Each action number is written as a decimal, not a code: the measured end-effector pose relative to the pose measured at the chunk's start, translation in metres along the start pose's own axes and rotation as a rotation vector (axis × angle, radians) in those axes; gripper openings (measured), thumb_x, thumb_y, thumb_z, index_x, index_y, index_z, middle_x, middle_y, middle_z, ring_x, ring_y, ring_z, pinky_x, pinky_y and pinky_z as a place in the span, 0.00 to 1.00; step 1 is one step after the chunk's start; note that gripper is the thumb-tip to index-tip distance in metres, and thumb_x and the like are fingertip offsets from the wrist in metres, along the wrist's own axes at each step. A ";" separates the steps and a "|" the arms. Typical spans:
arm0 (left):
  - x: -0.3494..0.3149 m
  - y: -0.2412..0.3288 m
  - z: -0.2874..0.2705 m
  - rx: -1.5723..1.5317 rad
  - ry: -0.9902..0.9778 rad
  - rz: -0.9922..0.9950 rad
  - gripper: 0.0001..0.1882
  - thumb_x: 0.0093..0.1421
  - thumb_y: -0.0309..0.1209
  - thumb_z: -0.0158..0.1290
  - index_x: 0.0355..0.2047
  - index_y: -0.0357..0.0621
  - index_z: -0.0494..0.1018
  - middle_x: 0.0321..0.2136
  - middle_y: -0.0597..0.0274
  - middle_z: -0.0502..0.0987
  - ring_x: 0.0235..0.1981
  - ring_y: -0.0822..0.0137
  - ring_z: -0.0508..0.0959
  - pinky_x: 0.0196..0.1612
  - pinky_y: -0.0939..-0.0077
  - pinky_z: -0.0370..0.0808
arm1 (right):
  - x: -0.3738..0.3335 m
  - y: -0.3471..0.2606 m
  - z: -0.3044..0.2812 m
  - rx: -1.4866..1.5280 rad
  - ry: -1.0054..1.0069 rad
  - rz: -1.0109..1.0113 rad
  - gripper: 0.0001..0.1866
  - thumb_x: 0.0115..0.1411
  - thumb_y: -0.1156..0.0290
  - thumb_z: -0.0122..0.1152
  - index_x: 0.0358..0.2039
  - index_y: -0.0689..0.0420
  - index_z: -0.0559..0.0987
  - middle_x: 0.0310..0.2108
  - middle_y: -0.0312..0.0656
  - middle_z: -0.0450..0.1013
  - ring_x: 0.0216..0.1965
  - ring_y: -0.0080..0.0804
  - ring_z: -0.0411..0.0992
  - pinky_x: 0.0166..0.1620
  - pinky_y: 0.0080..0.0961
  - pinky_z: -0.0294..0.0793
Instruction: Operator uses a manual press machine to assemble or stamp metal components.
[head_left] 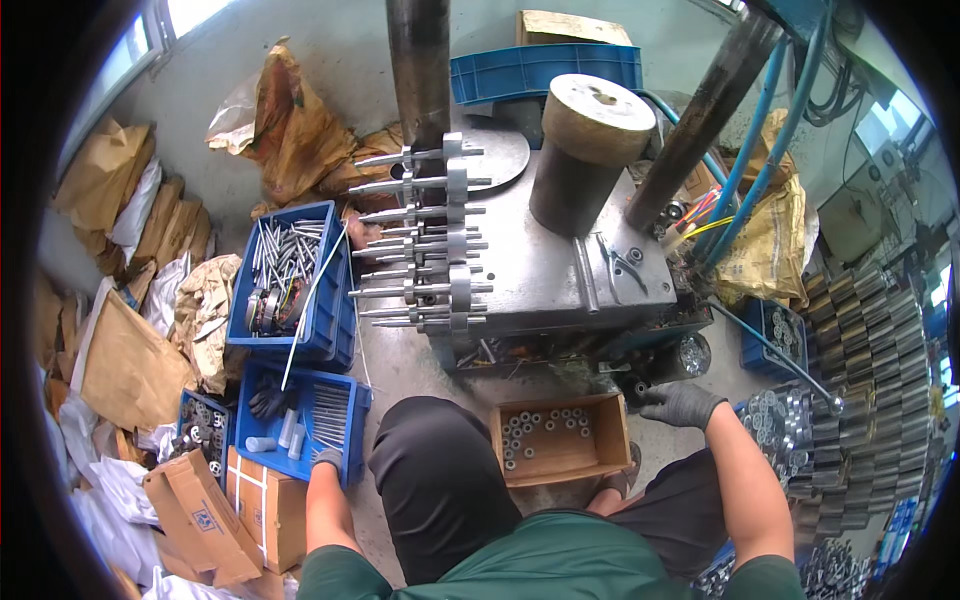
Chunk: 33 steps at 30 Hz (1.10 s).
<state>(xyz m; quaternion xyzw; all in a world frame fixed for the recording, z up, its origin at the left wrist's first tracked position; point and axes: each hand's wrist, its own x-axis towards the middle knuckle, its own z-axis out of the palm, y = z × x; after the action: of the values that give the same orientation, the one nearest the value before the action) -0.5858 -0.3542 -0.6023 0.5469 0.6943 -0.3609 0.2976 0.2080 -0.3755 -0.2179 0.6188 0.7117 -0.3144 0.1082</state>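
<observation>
My left hand (pixel 328 457), in a grey glove, reaches to the near right corner of a blue bin (pixel 357 415). Thin metal rods (pixel 330 410) lie side by side there; my fingertips are too small to make out. To the right, my right hand (pixel 683 404), in a dark grey glove, has its fingers drawn together beside a small dark round part (pixel 640 388). What they grip is unclear. Between my knees, a cardboard box (pixel 600 460) holds several small metal rings (pixel 515 432).
Ahead stands a metal press bed (pixel 520 290) with a thick cylinder (pixel 590 150), pliers (pixel 622 268) and a row of shafts with discs (pixel 458 240). A blue crate (pixel 340 330) of shafts sits left. Stacked metal parts (pixel 860 360) fill the right side.
</observation>
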 end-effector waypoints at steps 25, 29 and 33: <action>-0.250 0.047 -0.119 -1.769 1.008 0.701 0.08 0.58 0.23 0.50 0.36 0.39 0.78 0.54 0.46 0.76 0.58 0.60 0.76 0.58 0.63 0.74 | -0.012 0.000 0.001 -0.049 0.082 -0.160 0.26 0.62 0.49 0.62 0.52 0.55 0.81 0.46 0.56 0.80 0.49 0.55 0.78 0.54 0.46 0.76; -0.370 0.120 -0.236 -1.922 0.815 1.089 0.23 0.72 0.28 0.49 0.65 0.38 0.68 0.62 0.55 0.73 0.61 0.64 0.74 0.66 0.68 0.69 | -0.008 -0.010 0.009 -0.041 0.044 -0.210 0.26 0.61 0.49 0.62 0.51 0.56 0.82 0.45 0.56 0.80 0.49 0.55 0.78 0.55 0.46 0.76; -0.452 0.226 -0.305 -2.059 0.335 1.627 0.31 0.70 0.23 0.50 0.72 0.43 0.57 0.57 0.54 0.76 0.54 0.60 0.80 0.53 0.62 0.81 | 0.005 -0.034 0.031 -0.191 -0.142 -0.111 0.24 0.59 0.51 0.59 0.49 0.53 0.84 0.46 0.52 0.81 0.49 0.53 0.79 0.55 0.46 0.76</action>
<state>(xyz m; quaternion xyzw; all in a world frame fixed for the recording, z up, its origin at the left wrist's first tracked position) -0.2701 -0.3165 -0.1056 0.3680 0.1533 0.6798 0.6156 0.1676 -0.3911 -0.2345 0.5415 0.7621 -0.2938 0.1990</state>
